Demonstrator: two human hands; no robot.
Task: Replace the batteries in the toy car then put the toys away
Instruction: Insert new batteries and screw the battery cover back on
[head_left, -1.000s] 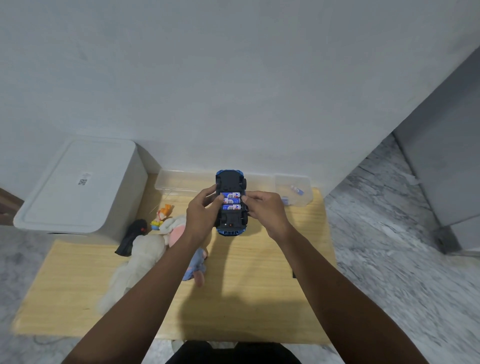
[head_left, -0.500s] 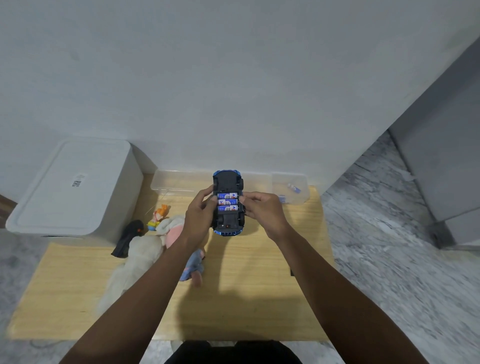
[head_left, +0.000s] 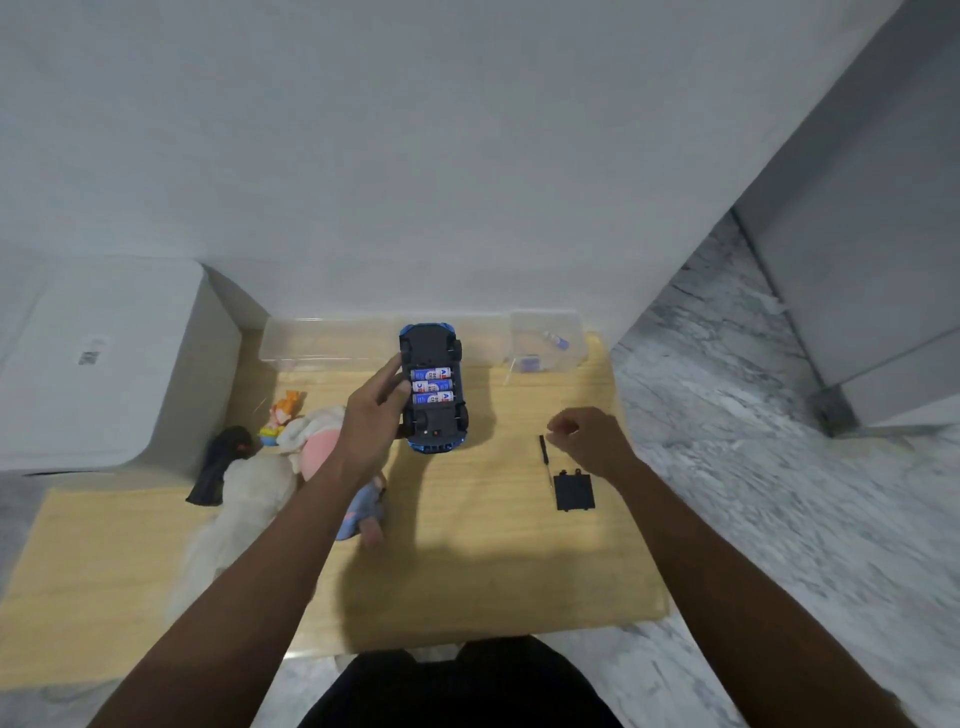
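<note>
My left hand (head_left: 371, 421) grips the blue toy car (head_left: 432, 387) upside down above the wooden table (head_left: 467, 561). Three blue-and-white batteries (head_left: 431, 385) lie in its open underside compartment. My right hand (head_left: 592, 441) hovers to the right with its fingers loosely curled and holds nothing. Just below it on the table lie a small black screwdriver (head_left: 544, 457) and the black battery cover (head_left: 574, 491).
Soft toys (head_left: 249, 493), a black toy (head_left: 221, 465) and an orange figure (head_left: 283, 415) lie at the table's left. A clear long bin (head_left: 322, 340) and a small clear box (head_left: 545, 340) holding loose batteries stand by the wall. A white storage box (head_left: 104, 364) stands left.
My right hand has let go of the car and moved right and down, toward the screwdriver and cover. My left hand alone keeps holding the car.
</note>
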